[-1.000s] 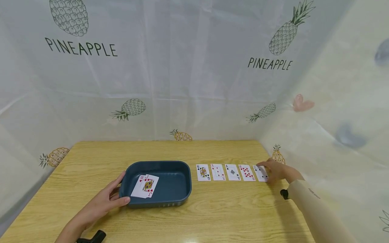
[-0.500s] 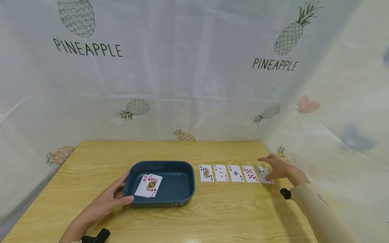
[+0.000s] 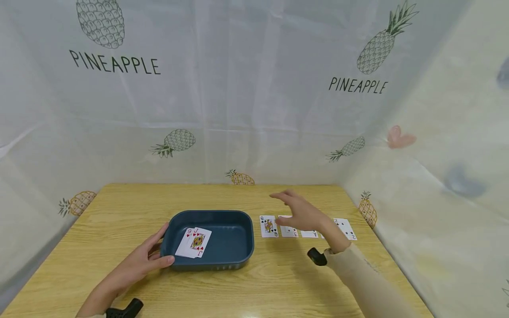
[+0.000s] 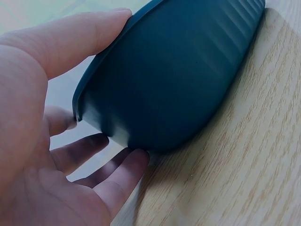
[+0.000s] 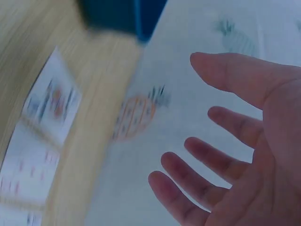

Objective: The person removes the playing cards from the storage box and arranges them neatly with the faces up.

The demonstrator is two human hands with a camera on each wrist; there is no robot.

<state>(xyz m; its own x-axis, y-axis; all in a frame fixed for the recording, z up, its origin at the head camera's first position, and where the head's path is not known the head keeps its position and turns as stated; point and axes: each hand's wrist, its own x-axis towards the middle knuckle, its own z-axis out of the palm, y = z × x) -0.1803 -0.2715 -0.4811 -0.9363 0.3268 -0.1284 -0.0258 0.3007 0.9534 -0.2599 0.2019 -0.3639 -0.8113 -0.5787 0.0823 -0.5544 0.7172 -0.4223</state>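
Observation:
My left hand (image 3: 144, 258) holds the left end of a dark blue rectangular tray (image 3: 245, 247). In the left wrist view the thumb lies at the tray's rim and the fingers touch its outer wall (image 4: 169, 80). A jack of hearts (image 3: 200, 242) overlaps a nine (image 3: 184, 245) at the left inside the tray. My right hand (image 3: 304, 215) hovers with nothing in it, fingers spread, over the row of playing cards. In that row lie a queen of spades (image 3: 268, 226), a three of diamonds (image 3: 289, 232), a partly covered ace (image 3: 309, 234), a mostly hidden card and a two of spades (image 3: 346, 229).
A wooden table (image 3: 222, 296) carries everything. Pale pineapple-print sheeting (image 3: 238, 88) hangs behind the table's far edge and along both sides. Each wrist wears a black device, one of them (image 3: 317, 256) on the right.
My right hand has lifted off the two of spades, which stays on the table, and has moved left over the middle of the row. The left hand keeps its place on the tray.

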